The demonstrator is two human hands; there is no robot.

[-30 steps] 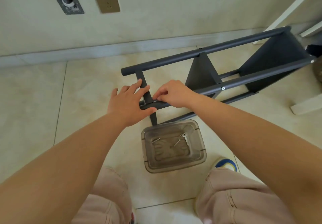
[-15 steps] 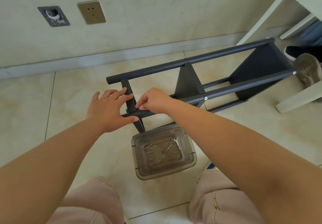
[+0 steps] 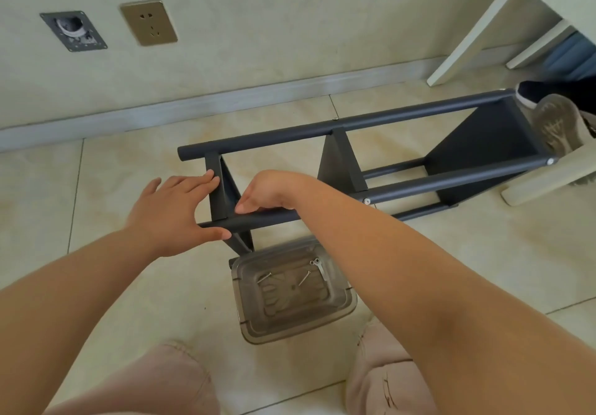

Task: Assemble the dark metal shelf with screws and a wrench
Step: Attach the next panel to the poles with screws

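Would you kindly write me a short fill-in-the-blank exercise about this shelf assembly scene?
1. The dark metal shelf lies on its side on the tiled ____.
2. The loose screws and small wrench lie in a clear plastic ____.
3. The power socket is mounted on the ____.

Missing words: floor; container; wall

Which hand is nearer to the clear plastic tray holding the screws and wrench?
Left, narrowly. The left hand braces the shelf end, its thumb just up-left of the tray. The right hand pinches the rail above, further away, though its forearm crosses the tray's right edge.
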